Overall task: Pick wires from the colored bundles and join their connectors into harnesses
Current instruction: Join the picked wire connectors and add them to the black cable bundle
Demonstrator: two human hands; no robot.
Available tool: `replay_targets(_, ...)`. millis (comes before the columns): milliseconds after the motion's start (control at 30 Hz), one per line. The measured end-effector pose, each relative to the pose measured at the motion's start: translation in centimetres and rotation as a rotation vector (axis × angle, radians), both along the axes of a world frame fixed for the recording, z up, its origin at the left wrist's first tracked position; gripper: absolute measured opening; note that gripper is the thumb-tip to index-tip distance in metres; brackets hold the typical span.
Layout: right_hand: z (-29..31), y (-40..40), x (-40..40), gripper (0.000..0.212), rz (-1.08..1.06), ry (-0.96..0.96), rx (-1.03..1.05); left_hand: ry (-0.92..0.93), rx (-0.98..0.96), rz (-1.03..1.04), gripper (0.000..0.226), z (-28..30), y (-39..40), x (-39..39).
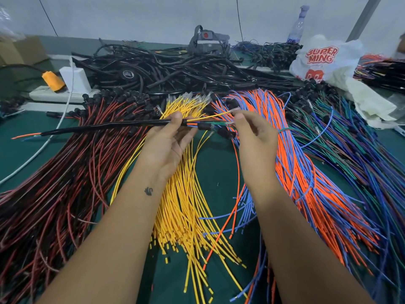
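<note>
My left hand (169, 137) grips a black-sleeved harness (98, 127) at its right end, where orange, blue and yellow wires come out. The sleeve runs left over the red-and-black bundle (54, 183). My right hand (254, 137) pinches the tips of those wires, a yellow wire (217, 116) and a green one, next to a black connector (205, 126). Below my hands lies the yellow bundle (186, 216). The orange-and-blue bundle (306, 172) is under my right forearm, and the green, blue and purple bundle (361, 161) spreads at the far right.
A pile of black sleeved harnesses (164, 71) fills the back of the green table (214, 167). A white power strip (61, 95) with an orange plug (52, 81) sits back left. A white plastic bag (324, 62) and a bottle (299, 25) stand back right.
</note>
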State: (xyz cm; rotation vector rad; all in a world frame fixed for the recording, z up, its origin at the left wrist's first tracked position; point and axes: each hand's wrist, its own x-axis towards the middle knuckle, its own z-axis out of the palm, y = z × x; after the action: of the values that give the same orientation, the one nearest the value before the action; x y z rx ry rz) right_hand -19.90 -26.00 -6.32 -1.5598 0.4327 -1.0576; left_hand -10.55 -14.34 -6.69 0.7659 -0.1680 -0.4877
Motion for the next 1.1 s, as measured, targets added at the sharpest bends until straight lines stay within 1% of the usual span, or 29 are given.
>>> replay_targets(100,0.0,-0.1,0.3,0.016,0.043,-0.029,0.087,-0.028,-0.011,-0.019,0.007,-0.2,0.1,0.2)
replay_targets(167,-0.1,-0.4,0.3,0.021,0.047,-0.057,0.141,-0.054,-0.01,-0.03,0.006,-0.3,0.0,0.3)
replay_targets(267,-0.1,-0.6,0.3,0.014,0.059,-0.062,0.158,-0.1,-0.002,-0.048,0.011,-0.3,-0.1,0.4)
replay_targets(333,0.0,-0.6,0.2,0.013,0.061,-0.076,0.146,-0.115,0.0,-0.051,0.008,-0.4,0.0,0.4)
replay_targets(533,0.3,-0.6,-0.1,0.02,0.053,-0.137,0.179,-0.07,-0.026,-0.038,0.003,-0.4,0.0,0.4)
replay_targets(667,0.3,-0.7,-0.1,0.021,0.111,-0.102,0.219,-0.041,-0.052,-0.027,0.005,-0.5,0.1,0.6)
replay_targets(800,-0.1,-0.6,-0.1,0.021,0.129,-0.034,0.149,0.004,-0.08,-0.006,0.007,-0.3,0.0,0.6)
replay_targets(900,-0.3,-0.8,-0.1,0.02,0.022,-0.04,0.108,-0.023,-0.045,0.002,0.012,-0.3,-0.1,0.4)
replay_targets(1000,-0.5,-1.0,-0.1,0.019,-0.063,0.008,-0.017,-0.079,-0.021,-0.008,0.021,-0.4,-0.1,0.3)
replay_targets(1100,-0.5,-1.0,-0.2,0.019,-0.111,0.027,-0.173,-0.109,-0.013,0.0,0.025,-0.4,-0.1,0.1)
